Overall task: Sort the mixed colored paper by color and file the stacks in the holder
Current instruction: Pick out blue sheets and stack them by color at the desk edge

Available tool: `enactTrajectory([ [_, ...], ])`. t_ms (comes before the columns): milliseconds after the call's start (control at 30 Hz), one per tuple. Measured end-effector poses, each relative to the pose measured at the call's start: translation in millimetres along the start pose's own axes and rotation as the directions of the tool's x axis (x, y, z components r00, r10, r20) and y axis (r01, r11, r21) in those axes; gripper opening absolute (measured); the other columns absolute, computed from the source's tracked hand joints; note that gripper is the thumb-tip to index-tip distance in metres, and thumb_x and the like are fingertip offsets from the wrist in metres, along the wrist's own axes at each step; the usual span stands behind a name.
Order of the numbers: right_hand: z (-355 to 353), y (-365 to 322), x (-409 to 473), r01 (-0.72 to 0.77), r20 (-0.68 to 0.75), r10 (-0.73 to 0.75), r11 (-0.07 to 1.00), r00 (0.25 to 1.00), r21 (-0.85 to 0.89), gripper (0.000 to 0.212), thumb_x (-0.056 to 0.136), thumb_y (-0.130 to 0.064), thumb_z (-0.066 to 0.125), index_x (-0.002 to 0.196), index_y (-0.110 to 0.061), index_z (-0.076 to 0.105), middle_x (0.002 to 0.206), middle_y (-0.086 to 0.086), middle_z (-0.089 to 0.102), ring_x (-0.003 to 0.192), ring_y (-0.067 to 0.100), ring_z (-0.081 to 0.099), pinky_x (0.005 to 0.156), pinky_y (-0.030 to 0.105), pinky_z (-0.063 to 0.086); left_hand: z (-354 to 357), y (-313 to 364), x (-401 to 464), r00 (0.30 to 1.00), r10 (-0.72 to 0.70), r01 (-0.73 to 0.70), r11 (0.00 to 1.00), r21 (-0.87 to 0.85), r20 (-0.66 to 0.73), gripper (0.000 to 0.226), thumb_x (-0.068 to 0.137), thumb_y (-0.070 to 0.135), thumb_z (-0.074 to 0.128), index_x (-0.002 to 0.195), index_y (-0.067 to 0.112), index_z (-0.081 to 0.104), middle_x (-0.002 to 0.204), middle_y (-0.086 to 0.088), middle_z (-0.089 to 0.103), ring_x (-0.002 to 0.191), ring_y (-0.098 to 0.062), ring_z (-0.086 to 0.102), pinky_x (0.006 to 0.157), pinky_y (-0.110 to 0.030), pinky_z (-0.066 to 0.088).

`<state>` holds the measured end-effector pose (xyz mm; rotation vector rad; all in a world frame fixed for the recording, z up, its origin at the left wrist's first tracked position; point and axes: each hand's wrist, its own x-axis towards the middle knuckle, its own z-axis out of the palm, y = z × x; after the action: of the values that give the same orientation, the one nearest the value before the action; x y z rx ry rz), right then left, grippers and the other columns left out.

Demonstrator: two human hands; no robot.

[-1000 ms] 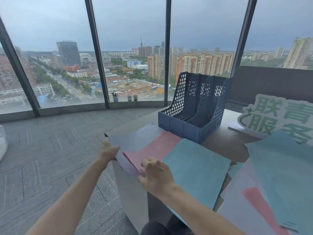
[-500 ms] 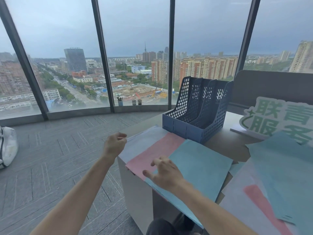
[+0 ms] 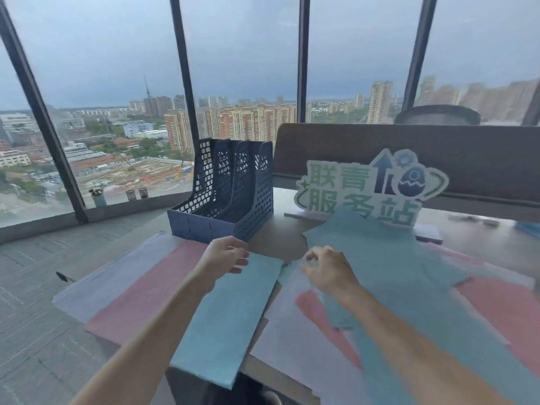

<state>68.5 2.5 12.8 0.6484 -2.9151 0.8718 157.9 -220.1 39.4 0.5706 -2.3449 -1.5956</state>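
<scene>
- Nearest, a blue stack (image 3: 230, 314) lies at the desk edge, beside a pink stack (image 3: 146, 290) and a white stack (image 3: 117, 273) to its left
- Left hand (image 3: 226, 254) hovers over the blue stack's far end, fingers loosely curled, holding nothing
- Right hand (image 3: 327, 268) is loosely curled over the mixed sheets (image 3: 394, 276) on the right
- Far: the holder (image 3: 230, 194), slots bare

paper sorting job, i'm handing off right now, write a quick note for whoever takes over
Left hand: loosely curled over the far end of the sorted blue stack, holding nothing.
Right hand: fingers curled over the mixed pile; grip unclear.
Sorted so far, side by side at the table's left: white stack, pink stack, blue stack.
File holder: behind the stacks, its slots look empty.
Left: sort the mixed blue, pink and white sheets on the right, then file all stacks.
</scene>
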Motion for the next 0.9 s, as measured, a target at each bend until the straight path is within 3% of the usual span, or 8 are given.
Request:
enactTrajectory([
  [167,-58.6,92.2,-8.1,-0.198,0.012,0.202,0.970,0.979,-0.143,0.045,0.088,-0.047,0.066,0.127,-0.023,0.063,0.132,0.011,0.055,0.124,0.029,0.054,0.101,0.032,0.044,99.7,20.5,19.0,0.959,0.107,-0.170,0.959,0.228,0.261,0.011,0.093,0.013,0.063,0.098,0.019,0.071,0.103,-0.007,0.074,0.092,-0.021,0.068,0.082,-0.032,0.054],
  [300,-97.0,149.8,-23.0,-0.314,0.195,0.367,0.915,0.910,-0.255,0.078,0.078,-0.059,0.073,0.144,-0.027,0.047,0.145,0.013,0.043,0.134,0.028,0.046,0.108,0.034,0.041,164.1,29.2,31.0,0.892,0.144,-0.368,0.783,0.502,0.429,0.036,0.097,0.034,0.058,0.131,0.024,0.059,0.131,0.001,0.061,0.122,-0.019,0.057,0.093,-0.021,0.040],
  [367,-103.9,168.6,-32.2,-0.327,0.261,0.416,0.888,0.871,-0.323,0.093,0.071,-0.068,0.072,0.148,-0.027,0.040,0.146,0.013,0.041,0.134,0.029,0.044,0.108,0.035,0.041,187.1,31.9,34.7,0.883,0.107,-0.402,0.676,0.617,0.458,0.048,0.098,0.046,0.049,0.139,0.022,0.051,0.137,-0.004,0.055,0.127,-0.025,0.052,0.097,-0.025,0.039],
  [533,-97.4,189.8,-43.5,-0.369,0.142,0.435,0.864,0.889,-0.343,0.098,0.066,-0.084,0.062,0.144,-0.029,0.040,0.144,0.010,0.041,0.138,0.032,0.035,0.107,0.044,0.035,222.8,28.3,40.3,0.888,0.023,-0.387,0.574,0.722,0.459,0.043,0.100,0.049,0.040,0.117,0.011,0.051,0.126,-0.016,0.056,0.115,-0.031,0.055,0.077,-0.032,0.036],
  [633,-91.8,188.4,-41.9,-0.388,0.067,0.437,0.852,0.897,-0.352,0.092,0.068,-0.084,0.058,0.140,-0.030,0.042,0.141,0.010,0.044,0.135,0.034,0.036,0.103,0.047,0.032,226.5,31.0,40.3,0.914,0.026,-0.331,0.621,0.710,0.404,0.048,0.100,0.046,0.045,0.132,0.011,0.043,0.132,-0.018,0.053,0.119,-0.032,0.055,0.083,-0.034,0.040],
  [767,-89.0,181.1,-37.1,-0.403,0.018,0.434,0.851,0.901,-0.337,0.084,0.072,-0.079,0.061,0.138,-0.028,0.045,0.137,0.008,0.048,0.132,0.033,0.040,0.101,0.046,0.033,215.5,36.6,52.9,0.975,-0.048,-0.040,0.922,0.385,0.218,0.055,0.093,0.031,0.060,0.141,0.010,0.042,0.127,-0.014,0.057,0.108,-0.029,0.061,0.086,-0.032,0.048],
  [833,-88.9,178.1,-34.5,-0.417,0.006,0.440,0.855,0.898,-0.307,0.081,0.074,-0.072,0.065,0.140,-0.029,0.045,0.137,0.007,0.047,0.133,0.031,0.040,0.102,0.044,0.033,208.7,36.2,60.9,0.982,-0.096,0.062,0.977,0.204,0.163,0.056,0.091,0.019,0.061,0.142,0.004,0.043,0.129,-0.017,0.055,0.103,-0.026,0.058,0.078,-0.030,0.046],
  [900,-90.3,177.1,-31.4,-0.442,0.001,0.456,0.863,0.890,-0.245,0.078,0.075,-0.060,0.071,0.142,-0.030,0.044,0.139,0.005,0.048,0.133,0.029,0.042,0.103,0.042,0.035,203.2,35.2,66.3,0.984,-0.116,0.112,0.993,0.037,0.137,0.033,0.090,0.009,0.060,0.121,-0.002,0.056,0.115,-0.023,0.057,0.082,-0.023,0.051,0.062,-0.028,0.037],
])
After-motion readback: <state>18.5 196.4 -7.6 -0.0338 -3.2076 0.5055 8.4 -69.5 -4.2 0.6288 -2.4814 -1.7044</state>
